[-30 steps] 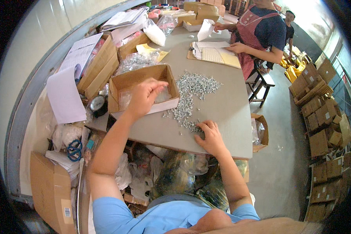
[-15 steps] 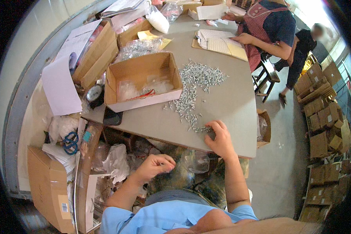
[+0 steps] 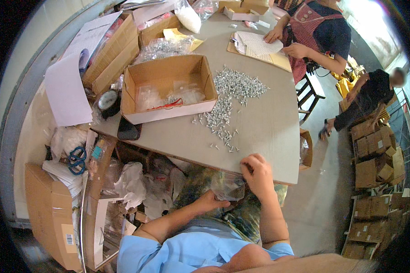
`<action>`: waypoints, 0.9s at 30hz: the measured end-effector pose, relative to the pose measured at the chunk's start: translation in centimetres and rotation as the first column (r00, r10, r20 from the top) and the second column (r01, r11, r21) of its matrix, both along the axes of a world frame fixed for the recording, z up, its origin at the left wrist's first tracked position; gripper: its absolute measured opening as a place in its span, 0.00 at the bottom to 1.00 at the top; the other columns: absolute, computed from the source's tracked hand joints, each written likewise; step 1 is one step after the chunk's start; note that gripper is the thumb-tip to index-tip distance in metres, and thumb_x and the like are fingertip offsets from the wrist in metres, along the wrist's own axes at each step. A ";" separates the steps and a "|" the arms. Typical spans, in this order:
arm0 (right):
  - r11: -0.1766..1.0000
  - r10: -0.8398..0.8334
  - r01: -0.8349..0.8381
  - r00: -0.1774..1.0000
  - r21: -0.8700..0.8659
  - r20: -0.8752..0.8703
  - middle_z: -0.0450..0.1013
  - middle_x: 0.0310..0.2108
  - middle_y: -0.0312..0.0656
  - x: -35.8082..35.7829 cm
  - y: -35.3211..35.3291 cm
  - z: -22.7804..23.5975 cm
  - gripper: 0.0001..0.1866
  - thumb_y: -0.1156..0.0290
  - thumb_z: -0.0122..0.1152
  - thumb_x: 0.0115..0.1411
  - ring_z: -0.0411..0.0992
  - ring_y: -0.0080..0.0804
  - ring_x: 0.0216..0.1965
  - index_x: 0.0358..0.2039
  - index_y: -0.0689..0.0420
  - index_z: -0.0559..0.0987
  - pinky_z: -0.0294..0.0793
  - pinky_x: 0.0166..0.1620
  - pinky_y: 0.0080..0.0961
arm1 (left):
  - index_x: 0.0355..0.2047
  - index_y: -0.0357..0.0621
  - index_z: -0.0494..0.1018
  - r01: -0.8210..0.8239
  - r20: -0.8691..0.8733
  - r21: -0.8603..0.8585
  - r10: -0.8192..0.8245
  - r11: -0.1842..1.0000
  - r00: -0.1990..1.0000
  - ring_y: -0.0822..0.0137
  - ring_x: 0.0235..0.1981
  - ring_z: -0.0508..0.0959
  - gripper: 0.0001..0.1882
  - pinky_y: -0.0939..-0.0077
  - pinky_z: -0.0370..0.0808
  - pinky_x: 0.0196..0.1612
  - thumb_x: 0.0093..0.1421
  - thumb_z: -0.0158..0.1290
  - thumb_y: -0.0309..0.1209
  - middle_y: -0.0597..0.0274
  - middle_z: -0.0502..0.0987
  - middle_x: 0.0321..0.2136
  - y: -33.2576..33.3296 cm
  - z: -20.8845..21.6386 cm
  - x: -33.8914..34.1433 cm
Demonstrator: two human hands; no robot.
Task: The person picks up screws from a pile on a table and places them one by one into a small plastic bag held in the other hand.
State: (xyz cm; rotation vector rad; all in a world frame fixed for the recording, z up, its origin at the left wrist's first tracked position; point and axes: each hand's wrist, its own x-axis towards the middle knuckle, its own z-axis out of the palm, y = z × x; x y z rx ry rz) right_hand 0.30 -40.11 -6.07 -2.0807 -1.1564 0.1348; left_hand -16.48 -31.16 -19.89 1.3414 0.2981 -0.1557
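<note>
My left hand point(image 3: 209, 203) is at the near edge of a clear plastic bag point(image 3: 228, 185) below the table's front edge. Its thumb lies along the bag's lower rim, and its other fingers are partly hidden. Just right of the bag, my right hand point(image 3: 258, 172) is over the table's front edge with its fingers curled together. Whatever that hand may hold is hidden. Beyond it, a loose heap of small silver screws point(image 3: 237, 86) spreads across the tabletop, with a thin trail toward me.
Left of the screws stands an open cardboard box point(image 3: 139, 116) holding small clear bags. A black phone point(image 3: 129, 129) lies at the grey table's point(image 3: 273, 132) edge. Blue-handled scissors point(image 3: 76, 160) are at left. A co-worker handles papers point(image 3: 259, 44) across the table; another person is farther right.
My left hand has moved right to the plastic bag. My right hand has drawn back from the nearest screws, and fewer lie there. The person in the background has moved right.
</note>
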 end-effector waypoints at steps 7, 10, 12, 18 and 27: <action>0.999 0.007 -0.005 0.999 0.047 -0.050 0.72 0.31 0.46 -0.3 3.1 0.4 0.08 0.75 0.62 0.49 0.73 0.41 0.31 0.31 0.61 0.78 0.73 0.34 0.31 | 0.49 0.38 0.70 -0.051 -0.033 0.077 0.053 0.996 0.998 0.61 0.48 0.73 0.31 0.68 0.68 0.53 0.49 0.65 0.42 0.54 0.76 0.45 -0.3 0.4 0.2; 0.992 -0.092 0.074 0.979 0.104 0.180 0.71 0.31 0.45 0.5 5.2 -0.8 0.09 0.74 0.62 0.49 0.71 0.43 0.34 0.32 0.60 0.77 0.71 0.37 0.33 | 0.49 0.37 0.70 -0.076 -0.060 0.067 0.080 0.995 0.995 0.60 0.48 0.73 0.31 0.67 0.67 0.53 0.49 0.65 0.42 0.53 0.76 0.45 -0.6 1.5 0.5; 0.993 -0.088 0.068 0.971 0.097 0.224 0.70 0.31 0.45 0.6 5.8 -1.3 0.08 0.73 0.61 0.49 0.70 0.45 0.36 0.31 0.60 0.77 0.70 0.39 0.35 | 0.49 0.36 0.70 -0.093 -0.074 0.040 0.096 0.995 0.993 0.60 0.48 0.73 0.31 0.67 0.67 0.54 0.49 0.65 0.41 0.52 0.75 0.46 -0.6 2.1 0.3; 0.997 0.023 -0.010 0.985 -0.075 0.169 0.71 0.30 0.46 0.0 4.5 -0.8 0.08 0.73 0.61 0.48 0.71 0.45 0.33 0.31 0.60 0.77 0.71 0.37 0.34 | 0.47 0.37 0.69 -0.138 0.027 0.014 0.137 0.990 0.990 0.71 0.39 0.76 0.24 0.73 0.72 0.44 0.52 0.63 0.32 0.61 0.77 0.39 -0.9 1.1 0.3; 0.995 -0.087 0.085 0.995 0.048 0.050 0.72 0.29 0.46 0.2 6.8 0.0 0.08 0.72 0.62 0.49 0.73 0.43 0.29 0.31 0.59 0.77 0.72 0.33 0.33 | 0.51 0.38 0.67 -0.065 -0.051 -0.037 0.063 0.997 0.997 0.64 0.45 0.75 0.29 0.70 0.69 0.51 0.51 0.63 0.35 0.54 0.76 0.42 -0.6 1.0 0.6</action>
